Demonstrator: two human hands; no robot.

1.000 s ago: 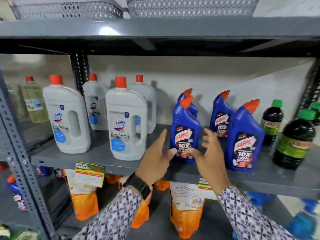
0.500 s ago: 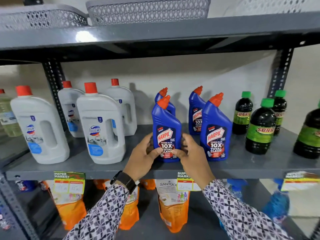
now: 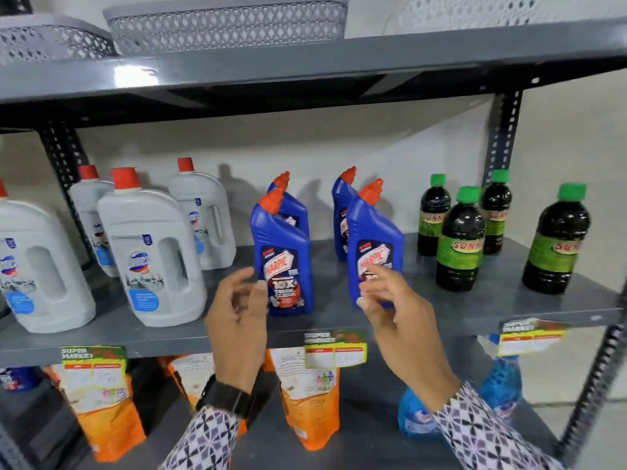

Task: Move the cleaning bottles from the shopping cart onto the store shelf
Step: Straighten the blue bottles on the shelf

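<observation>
Several blue Harpic bottles with orange caps stand upright on the grey shelf [image 3: 339, 320]. The front left Harpic bottle [image 3: 283, 252] stands free near the shelf's front edge. My left hand [image 3: 237, 307] hovers just to its left, fingers loosely curled, holding nothing. My right hand [image 3: 390, 307] is in front of the front right Harpic bottle [image 3: 373, 245], fingers apart and blurred; I cannot tell whether they touch it. The shopping cart is out of view.
White Domex jugs [image 3: 152, 259] with red caps fill the shelf's left. Dark bottles [image 3: 459, 245] with green caps stand on the right. Orange refill pouches [image 3: 305, 401] and blue bottles sit below. Grey baskets [image 3: 224, 25] rest on the top shelf.
Both hands have let go of the front left Harpic bottle and drawn back. My right hand shifted right, in front of the neighbouring bottle. The view moved closer.
</observation>
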